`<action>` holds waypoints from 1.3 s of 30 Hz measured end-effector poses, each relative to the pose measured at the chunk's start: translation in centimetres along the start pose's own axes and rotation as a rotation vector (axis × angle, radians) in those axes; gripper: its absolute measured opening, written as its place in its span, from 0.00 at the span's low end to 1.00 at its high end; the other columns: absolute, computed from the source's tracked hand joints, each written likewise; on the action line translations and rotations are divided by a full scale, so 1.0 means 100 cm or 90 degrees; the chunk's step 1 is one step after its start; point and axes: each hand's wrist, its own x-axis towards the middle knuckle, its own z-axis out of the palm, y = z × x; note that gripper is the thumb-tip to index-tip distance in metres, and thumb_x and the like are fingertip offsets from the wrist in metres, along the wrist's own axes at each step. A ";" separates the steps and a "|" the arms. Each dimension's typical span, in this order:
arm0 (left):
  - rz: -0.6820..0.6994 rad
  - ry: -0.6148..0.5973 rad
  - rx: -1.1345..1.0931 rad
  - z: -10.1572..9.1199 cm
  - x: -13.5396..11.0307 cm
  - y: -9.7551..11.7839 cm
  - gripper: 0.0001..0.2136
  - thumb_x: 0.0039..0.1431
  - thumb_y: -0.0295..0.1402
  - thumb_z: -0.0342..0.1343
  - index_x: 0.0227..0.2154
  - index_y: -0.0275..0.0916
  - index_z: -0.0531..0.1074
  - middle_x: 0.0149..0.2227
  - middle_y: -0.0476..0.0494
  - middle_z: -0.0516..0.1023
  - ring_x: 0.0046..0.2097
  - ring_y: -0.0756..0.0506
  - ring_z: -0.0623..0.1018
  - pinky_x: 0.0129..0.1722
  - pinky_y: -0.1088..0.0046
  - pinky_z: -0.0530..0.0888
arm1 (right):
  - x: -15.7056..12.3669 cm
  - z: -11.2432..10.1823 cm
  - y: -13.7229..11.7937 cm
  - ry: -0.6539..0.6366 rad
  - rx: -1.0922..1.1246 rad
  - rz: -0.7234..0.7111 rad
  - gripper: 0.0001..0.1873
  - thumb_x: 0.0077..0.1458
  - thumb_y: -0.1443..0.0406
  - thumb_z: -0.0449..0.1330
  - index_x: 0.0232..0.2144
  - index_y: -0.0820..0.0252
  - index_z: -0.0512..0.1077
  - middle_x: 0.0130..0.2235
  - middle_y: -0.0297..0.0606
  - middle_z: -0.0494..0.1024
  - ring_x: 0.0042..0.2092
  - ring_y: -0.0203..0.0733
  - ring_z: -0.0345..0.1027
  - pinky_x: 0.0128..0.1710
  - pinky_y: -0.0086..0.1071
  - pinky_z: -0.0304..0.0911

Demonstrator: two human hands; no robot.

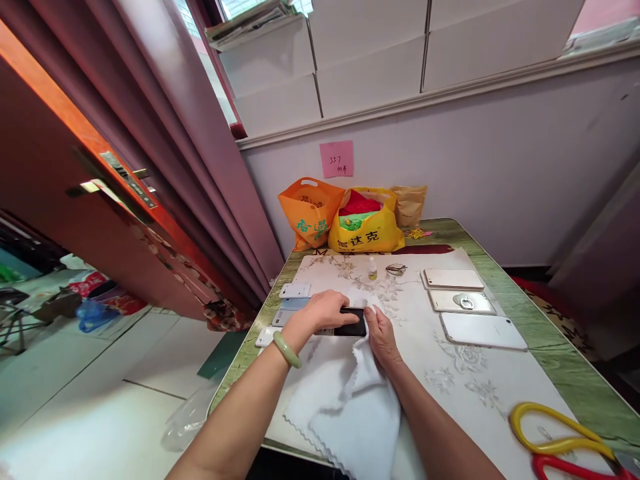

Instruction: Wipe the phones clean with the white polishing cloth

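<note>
My left hand, with a green bangle on the wrist, lies curled over a black phone and holds it down on the table. My right hand is closed on a white cloth and presses it against the phone's right end. The cloth spreads from there toward the table's near edge. Several pale phones lie in a row just left of my left hand.
Three light phones lie at the right, one with a ring holder. A small bottle and glasses sit behind. Orange and yellow bags stand at the wall. Yellow and red scissors lie near right. An open door stands left.
</note>
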 end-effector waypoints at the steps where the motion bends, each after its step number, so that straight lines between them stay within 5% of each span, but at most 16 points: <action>1: -0.001 -0.023 -0.035 0.000 0.002 0.000 0.13 0.48 0.46 0.58 0.19 0.41 0.72 0.19 0.49 0.71 0.24 0.48 0.68 0.26 0.73 0.61 | 0.000 0.000 -0.001 0.004 0.007 0.008 0.21 0.60 0.48 0.50 0.26 0.57 0.63 0.25 0.28 0.62 0.29 0.36 0.54 0.31 0.29 0.55; 8: -0.036 -0.185 -0.391 0.010 0.000 -0.014 0.16 0.40 0.46 0.65 0.13 0.38 0.71 0.14 0.52 0.63 0.19 0.52 0.58 0.21 0.73 0.54 | 0.002 0.001 -0.005 0.009 0.041 0.053 0.23 0.56 0.46 0.52 0.23 0.57 0.61 0.23 0.27 0.60 0.28 0.35 0.52 0.29 0.29 0.53; 12: -0.038 -0.048 -0.514 0.034 -0.005 -0.016 0.19 0.42 0.49 0.63 0.15 0.37 0.71 0.16 0.52 0.64 0.21 0.52 0.60 0.21 0.75 0.56 | 0.003 0.003 -0.006 0.046 0.084 0.087 0.24 0.56 0.44 0.52 0.23 0.57 0.62 0.23 0.28 0.62 0.28 0.36 0.54 0.29 0.30 0.55; 16: -0.082 0.008 -0.583 0.053 -0.005 -0.014 0.21 0.45 0.52 0.60 0.17 0.36 0.71 0.16 0.52 0.63 0.21 0.51 0.61 0.22 0.75 0.57 | 0.003 0.005 -0.007 0.058 0.151 0.138 0.24 0.56 0.44 0.52 0.25 0.57 0.64 0.24 0.28 0.65 0.28 0.36 0.56 0.29 0.30 0.58; 24: -0.134 0.184 -0.568 0.083 0.009 0.008 0.21 0.49 0.52 0.55 0.14 0.39 0.63 0.16 0.53 0.60 0.22 0.51 0.60 0.23 0.74 0.55 | 0.007 0.007 0.002 0.152 0.173 0.210 0.29 0.55 0.40 0.50 0.29 0.59 0.68 0.26 0.34 0.72 0.29 0.41 0.66 0.31 0.33 0.64; 31: -0.205 0.451 -0.449 0.084 0.030 0.027 0.19 0.57 0.47 0.50 0.16 0.41 0.58 0.18 0.53 0.62 0.24 0.50 0.58 0.26 0.73 0.55 | 0.002 0.009 -0.001 0.069 0.032 0.098 0.27 0.59 0.43 0.47 0.28 0.57 0.70 0.29 0.36 0.75 0.34 0.42 0.66 0.38 0.34 0.62; 39: -0.287 0.647 -0.638 0.092 0.042 0.015 0.20 0.56 0.49 0.51 0.17 0.41 0.57 0.19 0.55 0.56 0.25 0.51 0.58 0.27 0.74 0.58 | -0.003 0.010 -0.001 0.022 -0.025 0.084 0.24 0.58 0.44 0.50 0.27 0.56 0.68 0.26 0.33 0.71 0.30 0.40 0.61 0.33 0.32 0.58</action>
